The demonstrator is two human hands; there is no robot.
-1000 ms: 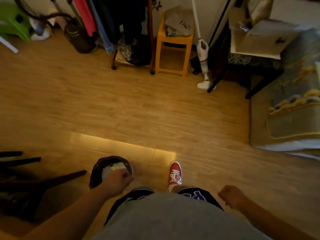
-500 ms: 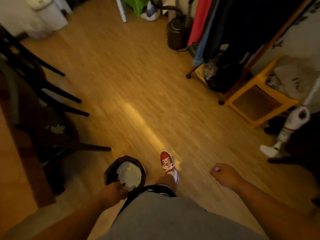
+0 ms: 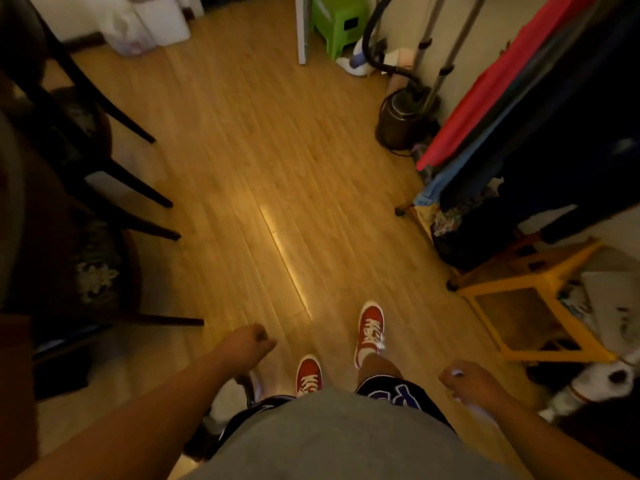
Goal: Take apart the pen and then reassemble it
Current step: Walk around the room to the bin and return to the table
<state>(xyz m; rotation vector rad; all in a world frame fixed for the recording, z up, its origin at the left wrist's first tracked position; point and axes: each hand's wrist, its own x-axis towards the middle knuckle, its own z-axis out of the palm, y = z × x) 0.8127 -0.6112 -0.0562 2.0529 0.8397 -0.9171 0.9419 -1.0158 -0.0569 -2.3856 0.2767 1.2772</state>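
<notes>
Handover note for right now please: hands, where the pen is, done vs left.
Left hand: loosely curled, out in front over the wooden floor; a small dark spot shows at the fingers, too blurred to identify.
Right hand: curled at the side, nothing identifiable in it.
Pen: not visible anywhere in the head view.
Person is standing mid-step, red shoes on the floor, chairs to the left, yellow stool to the right.
Done: nothing that can be confirmed.
Left: locate the pen, take it apart, reassemble.

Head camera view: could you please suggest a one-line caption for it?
Person in red sneakers walking across a wooden floor, left hand and right hand loosely curled, no pen visible.
</notes>
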